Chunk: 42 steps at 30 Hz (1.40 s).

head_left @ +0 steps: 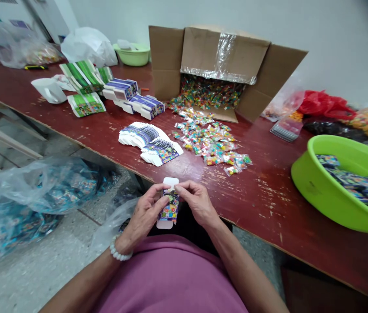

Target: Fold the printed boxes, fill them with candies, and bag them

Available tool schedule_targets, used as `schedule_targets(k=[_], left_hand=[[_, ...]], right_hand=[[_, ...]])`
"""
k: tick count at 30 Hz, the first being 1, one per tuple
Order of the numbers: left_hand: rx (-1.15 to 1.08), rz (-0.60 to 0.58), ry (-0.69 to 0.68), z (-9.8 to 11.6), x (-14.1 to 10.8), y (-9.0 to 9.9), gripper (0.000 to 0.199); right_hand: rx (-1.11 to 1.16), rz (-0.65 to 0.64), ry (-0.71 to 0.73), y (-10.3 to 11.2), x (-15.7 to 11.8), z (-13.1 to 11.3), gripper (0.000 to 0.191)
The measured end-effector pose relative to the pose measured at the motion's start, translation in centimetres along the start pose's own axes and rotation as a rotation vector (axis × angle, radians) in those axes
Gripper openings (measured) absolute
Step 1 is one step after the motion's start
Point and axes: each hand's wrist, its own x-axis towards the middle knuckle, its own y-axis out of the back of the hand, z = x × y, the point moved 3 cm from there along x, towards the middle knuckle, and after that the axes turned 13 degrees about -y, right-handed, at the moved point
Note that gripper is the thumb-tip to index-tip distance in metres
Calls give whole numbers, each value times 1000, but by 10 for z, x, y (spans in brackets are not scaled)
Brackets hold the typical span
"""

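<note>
Just off the table's front edge, a small printed carton (170, 209) with white end flaps is held upright between both hands. My left hand (148, 206) grips its left side, thumb across the front. At its top right, my right hand (197, 200) pinches the edge by the upper flap with thumb and forefinger. Beyond them a fanned pile of flat purple-and-white cartons (151, 141) lies on the table. To its right spreads a heap of small wrapped candies (210, 141), spilling from an open cardboard box (226, 56) full of more.
A green tub (314, 182) of filled cartons stands at the right. Banded carton stacks (86, 78), a white mug (49, 90) and a pale green basin (134, 55) are at the back left of the red table (255, 204). Plastic bags (56, 187) of blue packets lie on the floor.
</note>
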Motion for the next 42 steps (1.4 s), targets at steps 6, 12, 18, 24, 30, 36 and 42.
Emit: schedule_targets(k=[6,12,18,24,30,36,42], left_hand=[[10,-18,-49,0,3,-2,36],[-169,51,74,4,5,-5,61],[-286,-43,351,-6,4,-10,50],[-157,-65,266,-3,10,-16,60],[-86,-83,246,-3,13,-19,72],[-76,-68,225,-7,14,-18,71],[-124,-6,233,-21,15,-21,62]], right_hand=[[31,-47,1,6,4,-5,36],[-87,-24,155,9,2,-6,17],[-362,-101,290,9,-7,-15,16],[-387,-121,170,10,-4,-24,18],[-189,-147,12,10,0,-23,21],[-211,-204,105,8,-8,-26,20],[-575,-53,426,2,-21,-18,12]])
